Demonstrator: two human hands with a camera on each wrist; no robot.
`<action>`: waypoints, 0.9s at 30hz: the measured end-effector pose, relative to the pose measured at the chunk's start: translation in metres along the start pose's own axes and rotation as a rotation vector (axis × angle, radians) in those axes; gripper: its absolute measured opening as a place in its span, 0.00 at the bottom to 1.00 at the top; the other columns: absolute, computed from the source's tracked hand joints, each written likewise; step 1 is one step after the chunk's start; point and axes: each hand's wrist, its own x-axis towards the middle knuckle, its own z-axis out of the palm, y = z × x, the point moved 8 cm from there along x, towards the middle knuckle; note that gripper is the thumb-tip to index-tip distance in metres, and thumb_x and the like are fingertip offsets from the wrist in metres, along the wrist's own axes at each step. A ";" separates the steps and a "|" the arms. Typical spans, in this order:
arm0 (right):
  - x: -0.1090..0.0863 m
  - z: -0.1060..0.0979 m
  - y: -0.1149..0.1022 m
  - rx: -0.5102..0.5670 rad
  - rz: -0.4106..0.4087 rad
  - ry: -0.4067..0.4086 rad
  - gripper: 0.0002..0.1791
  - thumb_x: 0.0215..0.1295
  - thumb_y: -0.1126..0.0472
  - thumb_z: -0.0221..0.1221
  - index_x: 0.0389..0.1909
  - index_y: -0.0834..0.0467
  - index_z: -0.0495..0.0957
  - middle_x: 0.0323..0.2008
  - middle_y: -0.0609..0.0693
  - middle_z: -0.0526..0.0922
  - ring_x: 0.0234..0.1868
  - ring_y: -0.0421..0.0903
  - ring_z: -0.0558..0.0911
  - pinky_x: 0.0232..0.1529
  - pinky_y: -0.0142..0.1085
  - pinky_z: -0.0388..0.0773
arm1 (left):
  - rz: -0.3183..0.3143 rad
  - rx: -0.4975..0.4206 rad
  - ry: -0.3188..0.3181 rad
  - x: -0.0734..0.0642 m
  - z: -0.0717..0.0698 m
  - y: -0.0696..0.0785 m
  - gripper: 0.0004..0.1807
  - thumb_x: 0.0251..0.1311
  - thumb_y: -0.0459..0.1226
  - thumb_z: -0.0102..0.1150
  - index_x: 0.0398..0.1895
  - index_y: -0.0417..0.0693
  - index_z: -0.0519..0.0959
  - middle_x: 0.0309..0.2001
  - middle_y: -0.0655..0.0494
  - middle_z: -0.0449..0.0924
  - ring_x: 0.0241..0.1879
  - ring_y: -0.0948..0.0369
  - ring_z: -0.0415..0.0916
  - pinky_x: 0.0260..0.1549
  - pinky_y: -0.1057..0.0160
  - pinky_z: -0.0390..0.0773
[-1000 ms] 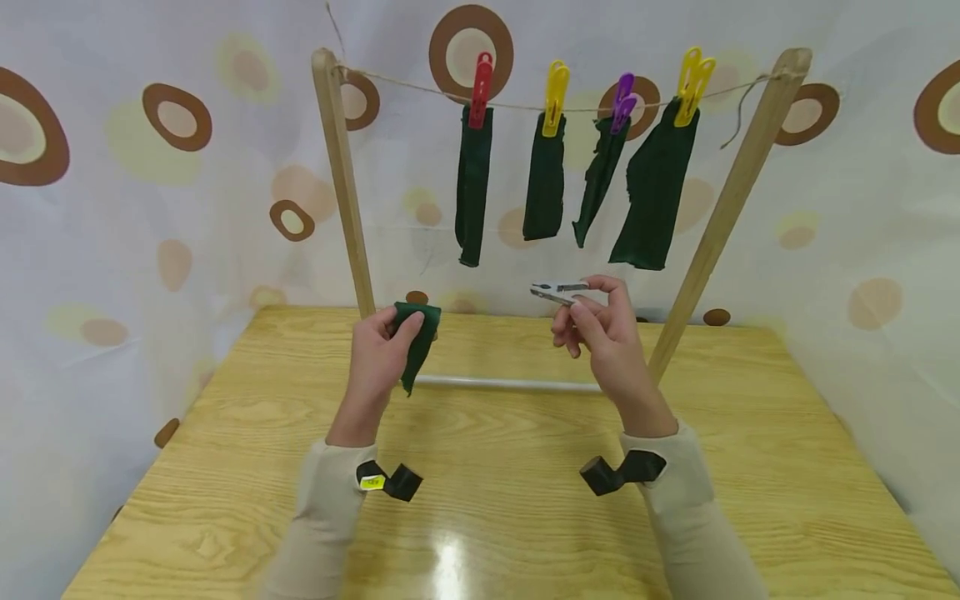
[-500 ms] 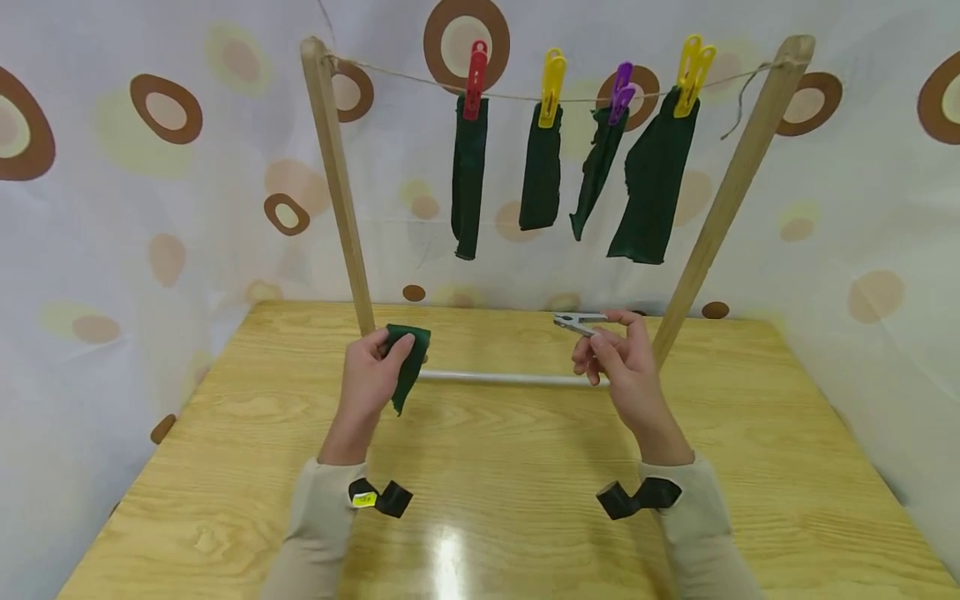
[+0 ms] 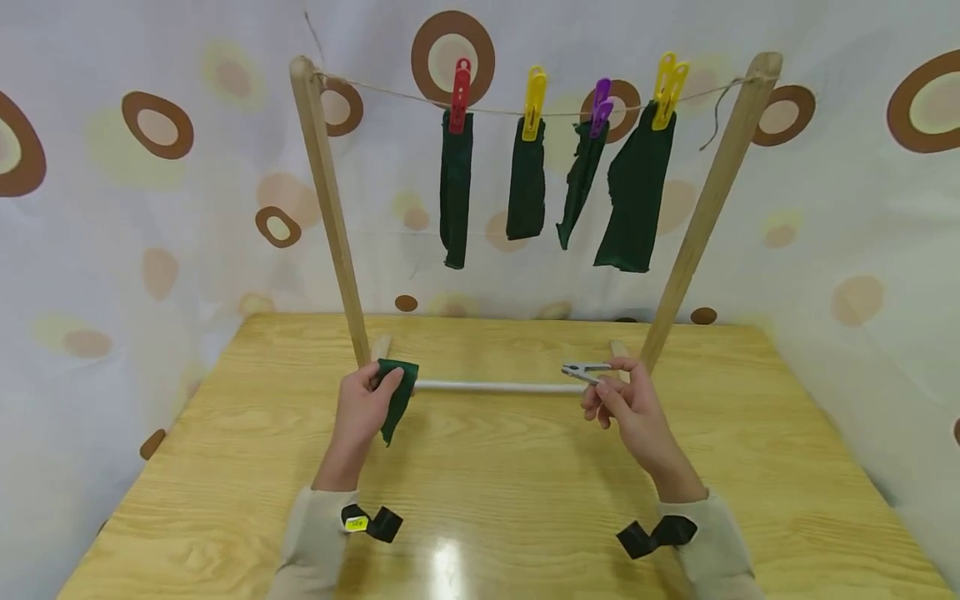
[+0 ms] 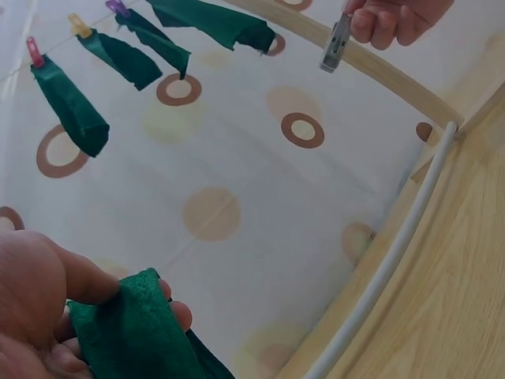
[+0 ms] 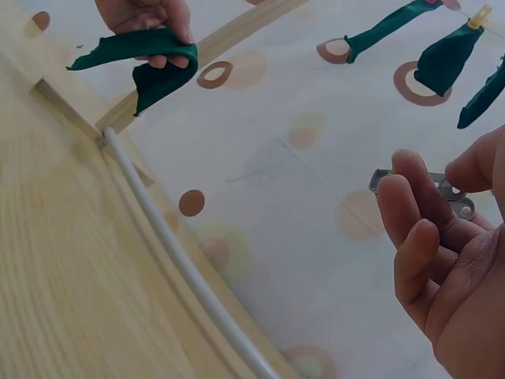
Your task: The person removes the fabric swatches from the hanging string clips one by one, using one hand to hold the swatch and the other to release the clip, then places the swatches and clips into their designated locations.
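Left hand (image 3: 362, 407) pinches a green cloth (image 3: 399, 393), thumb on one face and fingers behind, so its lower end droops freely. Right hand (image 3: 633, 412) pinches a grey peg (image 3: 576, 369) by its handles between thumb and forefinger, nose turned inward towards the cloth; the handles stand apart, so it seems unsqueezed. Both hands are well apart above the table (image 3: 495, 475). Towards its far edge, a white rod (image 3: 495, 387) spans between two wooden posts (image 3: 330, 208), probably bracing them. A string (image 3: 495, 111) runs between their tops, where four hanging cloths (image 3: 456, 192) dangle, each kept from slipping by a coloured peg (image 3: 534, 104). Behind is a patterned curtain (image 3: 225, 200).
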 end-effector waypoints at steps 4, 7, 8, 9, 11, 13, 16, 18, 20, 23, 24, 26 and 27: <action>-0.009 -0.005 0.011 -0.051 0.053 -0.006 0.10 0.76 0.68 0.40 0.54 0.61 0.54 0.29 0.43 0.80 0.27 0.37 0.79 0.25 0.29 0.71 | 0.010 0.011 -0.022 0.002 0.001 -0.004 0.13 0.68 0.34 0.52 0.45 0.29 0.78 0.32 0.42 0.85 0.34 0.54 0.83 0.33 0.70 0.78; -0.016 -0.010 0.020 -0.077 0.079 -0.018 0.10 0.76 0.68 0.39 0.53 0.64 0.53 0.29 0.43 0.80 0.27 0.37 0.79 0.25 0.29 0.71 | -0.014 0.037 -0.024 0.004 -0.001 -0.010 0.13 0.69 0.34 0.52 0.45 0.30 0.78 0.33 0.41 0.85 0.35 0.55 0.83 0.36 0.67 0.79; -0.018 -0.012 0.023 -0.085 0.091 -0.020 0.10 0.76 0.68 0.39 0.53 0.64 0.53 0.29 0.43 0.80 0.27 0.37 0.79 0.25 0.29 0.72 | -0.023 0.048 -0.021 0.003 -0.003 -0.012 0.13 0.69 0.34 0.51 0.45 0.31 0.78 0.34 0.41 0.85 0.36 0.55 0.83 0.37 0.66 0.79; -0.020 -0.014 0.027 -0.093 0.103 -0.024 0.09 0.76 0.68 0.39 0.52 0.65 0.52 0.28 0.43 0.80 0.27 0.37 0.79 0.25 0.29 0.72 | -0.027 0.054 -0.018 0.003 -0.005 -0.013 0.13 0.69 0.34 0.51 0.46 0.31 0.78 0.35 0.40 0.85 0.37 0.55 0.83 0.39 0.65 0.79; -0.025 -0.017 0.035 -0.114 0.134 -0.026 0.09 0.76 0.68 0.39 0.51 0.66 0.51 0.28 0.43 0.80 0.27 0.37 0.79 0.25 0.29 0.72 | -0.038 0.073 -0.013 0.003 -0.009 -0.016 0.14 0.70 0.35 0.50 0.47 0.32 0.78 0.36 0.40 0.85 0.37 0.56 0.82 0.40 0.63 0.79; -0.031 -0.021 0.041 -0.132 0.158 -0.028 0.09 0.76 0.69 0.39 0.50 0.66 0.51 0.27 0.42 0.80 0.26 0.36 0.79 0.25 0.29 0.72 | -0.042 0.079 -0.031 0.004 -0.009 -0.018 0.14 0.70 0.35 0.50 0.48 0.31 0.78 0.37 0.38 0.84 0.38 0.56 0.82 0.41 0.62 0.79; -0.038 -0.023 0.049 -0.149 0.170 -0.069 0.09 0.75 0.70 0.39 0.49 0.68 0.50 0.27 0.43 0.80 0.26 0.37 0.79 0.25 0.30 0.73 | -0.052 0.117 -0.091 0.005 -0.007 -0.024 0.13 0.70 0.34 0.50 0.46 0.30 0.78 0.37 0.38 0.84 0.36 0.57 0.81 0.39 0.64 0.79; -0.040 -0.021 0.055 -0.150 0.182 -0.119 0.10 0.75 0.70 0.39 0.50 0.70 0.49 0.28 0.44 0.81 0.27 0.38 0.79 0.26 0.31 0.73 | -0.053 0.168 -0.145 0.005 -0.006 -0.027 0.12 0.69 0.33 0.50 0.44 0.29 0.77 0.37 0.38 0.83 0.35 0.59 0.80 0.37 0.65 0.78; -0.040 -0.019 0.061 -0.160 0.208 -0.169 0.12 0.75 0.70 0.39 0.50 0.72 0.49 0.29 0.45 0.81 0.27 0.39 0.79 0.26 0.32 0.74 | -0.058 0.225 -0.204 0.005 -0.007 -0.030 0.11 0.69 0.32 0.50 0.43 0.29 0.77 0.37 0.41 0.82 0.35 0.61 0.77 0.37 0.65 0.77; -0.041 -0.018 0.070 -0.198 0.276 -0.223 0.13 0.76 0.69 0.40 0.51 0.73 0.50 0.30 0.48 0.83 0.27 0.38 0.79 0.27 0.31 0.74 | -0.058 0.258 -0.277 0.004 -0.008 -0.035 0.11 0.68 0.31 0.51 0.42 0.28 0.77 0.35 0.46 0.81 0.33 0.63 0.74 0.36 0.65 0.75; -0.042 -0.019 0.072 -0.211 0.299 -0.240 0.13 0.76 0.68 0.41 0.51 0.72 0.51 0.30 0.50 0.83 0.28 0.37 0.79 0.27 0.31 0.74 | -0.060 0.260 -0.296 0.004 -0.009 -0.037 0.10 0.68 0.31 0.52 0.39 0.29 0.76 0.32 0.49 0.79 0.31 0.64 0.72 0.34 0.66 0.74; -0.044 -0.019 0.076 -0.230 0.329 -0.275 0.13 0.75 0.68 0.42 0.50 0.72 0.51 0.31 0.54 0.83 0.28 0.36 0.79 0.27 0.30 0.74 | -0.068 0.252 -0.326 0.003 -0.009 -0.043 0.09 0.66 0.31 0.53 0.29 0.32 0.73 0.24 0.54 0.72 0.25 0.65 0.66 0.29 0.68 0.69; -0.045 -0.020 0.078 -0.237 0.340 -0.290 0.13 0.75 0.68 0.42 0.50 0.72 0.51 0.32 0.57 0.83 0.28 0.36 0.79 0.27 0.30 0.74 | -0.065 0.250 -0.347 0.002 -0.008 -0.046 0.12 0.66 0.30 0.54 0.24 0.34 0.69 0.21 0.57 0.66 0.22 0.66 0.62 0.26 0.69 0.66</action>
